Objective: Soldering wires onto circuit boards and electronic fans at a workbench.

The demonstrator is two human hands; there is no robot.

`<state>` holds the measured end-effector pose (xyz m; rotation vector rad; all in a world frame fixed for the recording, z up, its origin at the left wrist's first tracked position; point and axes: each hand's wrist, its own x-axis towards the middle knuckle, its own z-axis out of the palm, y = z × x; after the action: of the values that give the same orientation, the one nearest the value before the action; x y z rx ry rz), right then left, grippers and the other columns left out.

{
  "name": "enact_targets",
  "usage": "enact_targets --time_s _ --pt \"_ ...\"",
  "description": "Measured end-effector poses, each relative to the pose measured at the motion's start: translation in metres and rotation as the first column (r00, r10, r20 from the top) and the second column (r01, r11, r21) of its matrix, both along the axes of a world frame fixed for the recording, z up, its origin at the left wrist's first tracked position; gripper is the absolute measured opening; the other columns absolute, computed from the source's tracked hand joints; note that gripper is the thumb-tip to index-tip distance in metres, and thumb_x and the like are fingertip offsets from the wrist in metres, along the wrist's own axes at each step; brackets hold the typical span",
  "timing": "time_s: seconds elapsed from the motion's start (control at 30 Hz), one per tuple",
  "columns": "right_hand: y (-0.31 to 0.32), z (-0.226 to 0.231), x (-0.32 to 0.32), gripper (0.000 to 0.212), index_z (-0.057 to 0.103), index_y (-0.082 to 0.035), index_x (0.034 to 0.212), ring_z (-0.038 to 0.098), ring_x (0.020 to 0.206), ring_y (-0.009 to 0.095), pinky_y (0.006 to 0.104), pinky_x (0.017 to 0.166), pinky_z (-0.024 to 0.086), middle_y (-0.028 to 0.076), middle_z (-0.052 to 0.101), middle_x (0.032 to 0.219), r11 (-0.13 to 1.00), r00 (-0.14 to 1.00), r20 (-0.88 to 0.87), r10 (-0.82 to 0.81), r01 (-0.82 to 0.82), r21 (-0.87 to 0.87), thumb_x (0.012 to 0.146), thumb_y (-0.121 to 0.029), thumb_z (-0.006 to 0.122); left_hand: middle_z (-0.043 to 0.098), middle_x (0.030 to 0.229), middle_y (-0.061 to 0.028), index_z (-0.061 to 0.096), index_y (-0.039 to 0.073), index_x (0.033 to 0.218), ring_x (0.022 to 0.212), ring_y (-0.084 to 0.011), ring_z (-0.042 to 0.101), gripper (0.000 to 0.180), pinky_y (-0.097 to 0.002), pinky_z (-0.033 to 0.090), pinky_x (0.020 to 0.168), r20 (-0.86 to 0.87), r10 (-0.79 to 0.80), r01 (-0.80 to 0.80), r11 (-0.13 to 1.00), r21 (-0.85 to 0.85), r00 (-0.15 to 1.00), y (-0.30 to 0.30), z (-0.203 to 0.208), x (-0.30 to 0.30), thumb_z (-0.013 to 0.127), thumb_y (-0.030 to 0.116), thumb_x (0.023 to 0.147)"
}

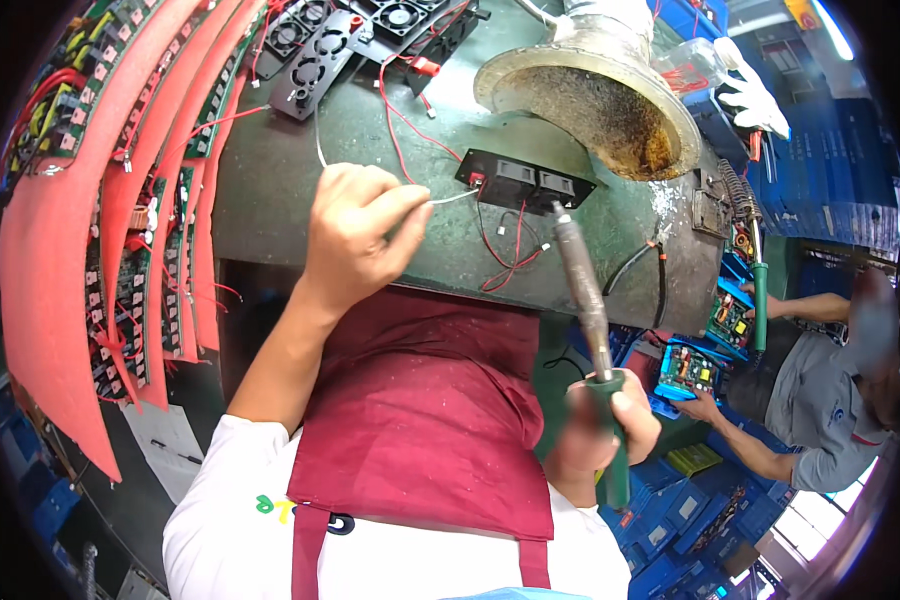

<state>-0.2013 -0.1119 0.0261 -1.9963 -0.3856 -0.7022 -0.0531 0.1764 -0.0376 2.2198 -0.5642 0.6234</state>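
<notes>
My left hand [358, 225] pinches a thin silvery solder wire [455, 199] between thumb and forefinger. The wire's end reaches the left side of a black panel with two small fans [515, 180], near a red part [477, 181] on it. Red and black leads [517, 250] trail from this panel toward the bench's front edge. In my right hand [576, 448] is a soldering iron [587, 290], gripped by its green handle. Its tip points up at the panel's right part; whether it touches cannot be told.
A large stained metal fume hood [590, 95] hangs over the bench [370, 255]. More fan panels [315, 65] lie at the back left. Pink sheets with circuit boards [55, 260] stand at the left. At the right, a co-worker [830, 390] handles circuit boards [688, 370].
</notes>
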Motion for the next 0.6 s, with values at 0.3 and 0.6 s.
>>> enact_targets --time_s 0.3,0.6 --pt "0.060 -0.008 0.030 0.033 0.070 0.003 0.116 0.070 0.064 0.028 0.0397 0.062 0.058 0.014 0.073 0.079 0.968 0.985 0.010 0.175 -0.170 -0.185 0.100 -0.025 0.075 0.064 0.083 -0.0042 0.077 0.010 0.094 0.081 -0.0261 0.062 0.010 -0.0413 0.044 0.084 -0.052 0.006 -0.005 1.000 0.015 0.999 0.023 -0.014 0.017 0.083 0.014 0.087" --pt "0.068 -0.027 0.020 0.050 0.051 -0.004 0.138 0.068 0.067 0.025 0.0393 0.067 0.057 0.015 0.071 0.084 0.983 1.000 0.000 -0.023 0.023 -0.185 0.116 -0.049 0.052 0.072 0.112 -0.0062 0.076 0.011 0.119 0.110 -0.0274 0.065 0.032 -0.0443 0.044 0.105 -0.032 0.111 -0.109 0.992 0.064 0.993 0.031 -0.015 0.026 0.083 0.018 0.088"
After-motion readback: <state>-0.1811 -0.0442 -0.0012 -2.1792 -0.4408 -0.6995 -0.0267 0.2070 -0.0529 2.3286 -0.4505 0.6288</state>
